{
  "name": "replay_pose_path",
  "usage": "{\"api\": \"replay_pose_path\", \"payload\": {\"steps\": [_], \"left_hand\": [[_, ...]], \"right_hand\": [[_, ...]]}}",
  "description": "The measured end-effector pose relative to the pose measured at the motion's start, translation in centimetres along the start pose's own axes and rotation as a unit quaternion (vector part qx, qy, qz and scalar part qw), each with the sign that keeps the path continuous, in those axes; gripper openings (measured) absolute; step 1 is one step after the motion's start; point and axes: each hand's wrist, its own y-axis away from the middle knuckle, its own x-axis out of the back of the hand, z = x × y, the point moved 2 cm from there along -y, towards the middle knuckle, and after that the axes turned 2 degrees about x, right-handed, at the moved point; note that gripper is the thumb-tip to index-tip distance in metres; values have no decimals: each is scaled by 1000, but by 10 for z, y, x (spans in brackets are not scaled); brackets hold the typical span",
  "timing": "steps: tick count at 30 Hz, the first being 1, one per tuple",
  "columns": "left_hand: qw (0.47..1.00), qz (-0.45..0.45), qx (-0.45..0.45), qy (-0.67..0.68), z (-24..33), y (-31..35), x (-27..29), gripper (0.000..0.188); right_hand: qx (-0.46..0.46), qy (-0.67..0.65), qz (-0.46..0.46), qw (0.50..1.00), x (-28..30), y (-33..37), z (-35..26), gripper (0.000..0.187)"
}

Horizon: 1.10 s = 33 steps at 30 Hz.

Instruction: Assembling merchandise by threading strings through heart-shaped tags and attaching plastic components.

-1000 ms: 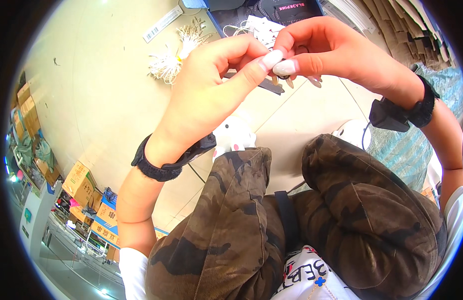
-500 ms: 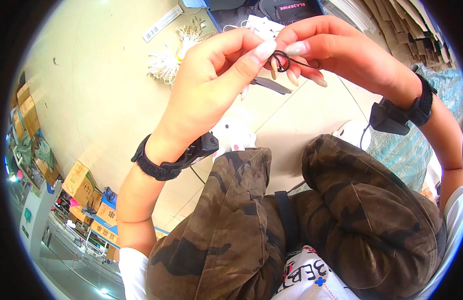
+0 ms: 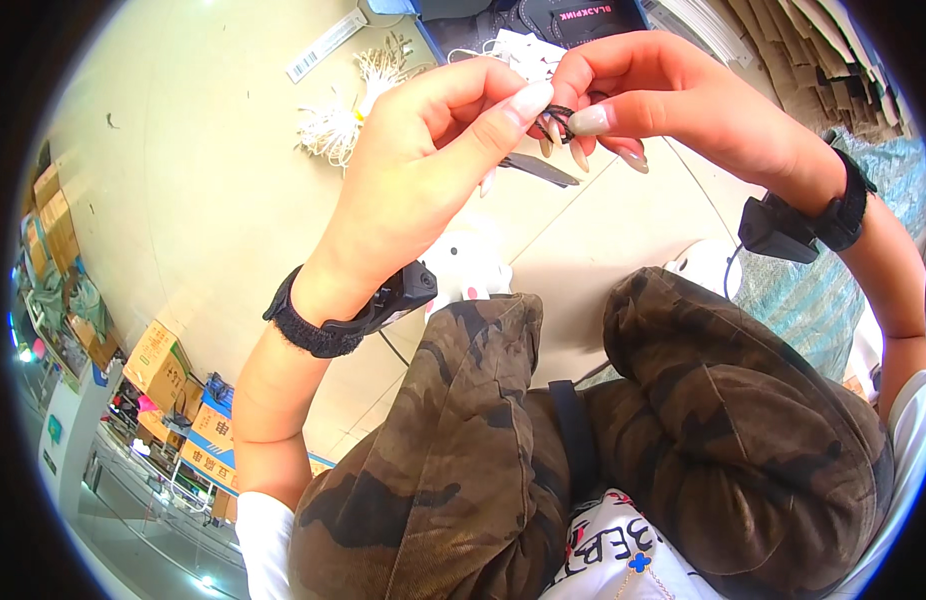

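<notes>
Camo trousers (image 3: 433, 400) nearest. Past the knees, both hands raised: L hand (image 3: 413, 165) pinches looped black cord (image 3: 560, 110) betw. thumb & fingers; R hand (image 3: 673, 105) grips same loop, thumb on top. Vs. ½ sec ago, cord's loose end to R no longer shows & R thumb's shifted onto loop, so knotwork's prob. mid-step. Dark blade (image 3: 545, 170) nr. L fingers, hold unclear. Farther: white string bundle (image 3: 328, 135), white tags (image 3: 528, 52).
</notes>
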Motion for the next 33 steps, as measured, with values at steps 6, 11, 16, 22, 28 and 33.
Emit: {"api": "replay_pose_path", "payload": {"steps": [6,11,16,22,28,33], "left_hand": [[1000,-2,7,-12,3,3,-1,17],[1000,-10,4,-13,5,3,-1,17],[1000,-13,4,-7,5,3,-2,17],[1000,-10,5,-20,5,3,-3,18],[1000,-7,4,-11,3,1,-2,17],[1000,-9,18,-22,2,1,-2,16]], "right_hand": [[1,3,7,1000,-3,0,-1,16],[13,-23,17,1000,-5,2,0,16],[7,-7,4,1000,-4,1,-1,17],[6,-14,18,1000,-7,3,0,17],[30,-27,-1,999,-5,1,5,17],[48,-20,-1,999,-5,0,7,21]]}}
